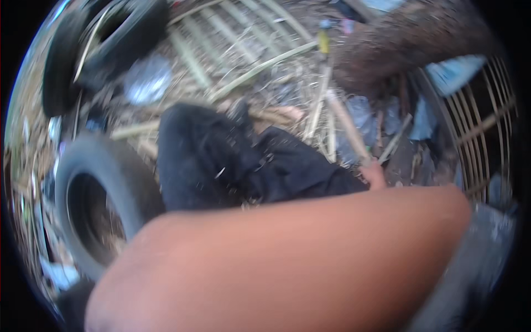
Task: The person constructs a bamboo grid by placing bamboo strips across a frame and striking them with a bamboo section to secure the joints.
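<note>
To the right of my dark-trousered legs (210, 160), my right hand (374, 174) is closed around the lower end of a pale wooden stick (348, 124). The stick slants up and away toward split strips and litter on the ground. A large bare arm (287, 260), blurred and very close, crosses the whole lower part of the view. It seems to be my left arm; its hand does not show. The forearm behind my right hand is hidden by this arm.
Tyres lie at the left, one (105, 193) beside my leg and others (119, 47) farther off. A slatted bamboo frame (265, 71) lies ahead. A thick log (409, 47) stretches across the far right, above a slatted panel (478, 124). Plastic scraps (148, 79) and dry stalks litter the ground.
</note>
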`<state>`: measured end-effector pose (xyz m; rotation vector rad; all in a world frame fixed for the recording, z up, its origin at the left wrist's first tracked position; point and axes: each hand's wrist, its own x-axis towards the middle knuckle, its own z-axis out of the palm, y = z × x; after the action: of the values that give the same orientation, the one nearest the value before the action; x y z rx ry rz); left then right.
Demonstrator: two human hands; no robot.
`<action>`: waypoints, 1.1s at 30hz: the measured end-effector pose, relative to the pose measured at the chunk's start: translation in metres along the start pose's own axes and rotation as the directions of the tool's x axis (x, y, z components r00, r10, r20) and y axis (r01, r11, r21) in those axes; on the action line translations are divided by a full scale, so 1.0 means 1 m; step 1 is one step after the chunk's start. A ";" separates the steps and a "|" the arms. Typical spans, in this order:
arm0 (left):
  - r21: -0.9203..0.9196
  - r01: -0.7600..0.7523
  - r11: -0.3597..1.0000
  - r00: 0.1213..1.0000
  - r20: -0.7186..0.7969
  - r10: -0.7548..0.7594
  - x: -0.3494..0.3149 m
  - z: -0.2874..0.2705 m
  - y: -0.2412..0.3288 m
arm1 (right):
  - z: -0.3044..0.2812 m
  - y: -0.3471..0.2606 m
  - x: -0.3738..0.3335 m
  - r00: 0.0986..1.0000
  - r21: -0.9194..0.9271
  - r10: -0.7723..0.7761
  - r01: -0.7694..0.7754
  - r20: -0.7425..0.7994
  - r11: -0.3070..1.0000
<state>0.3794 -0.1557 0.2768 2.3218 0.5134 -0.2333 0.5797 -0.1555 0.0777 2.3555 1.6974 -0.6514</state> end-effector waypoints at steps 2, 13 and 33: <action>-0.139 -0.122 0.983 0.992 0.008 0.125 -0.021 -0.008 0.031 | -0.010 0.013 0.004 0.994 0.070 -0.062 0.068 -0.085 0.995; -0.136 0.724 0.676 0.432 -0.675 -0.598 -0.344 0.153 -0.059 | -0.049 -0.056 -0.062 0.929 -0.025 -0.121 0.120 -0.349 0.992; -0.436 0.751 0.496 0.342 -0.386 -0.857 -0.367 0.262 -0.128 | 0.183 -0.453 0.079 0.947 0.978 -0.308 -0.023 0.087 0.206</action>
<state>-0.0114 -0.3644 0.1234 1.6916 1.9450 0.0720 0.1313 -0.0030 -0.0668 2.4132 1.5220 -2.6677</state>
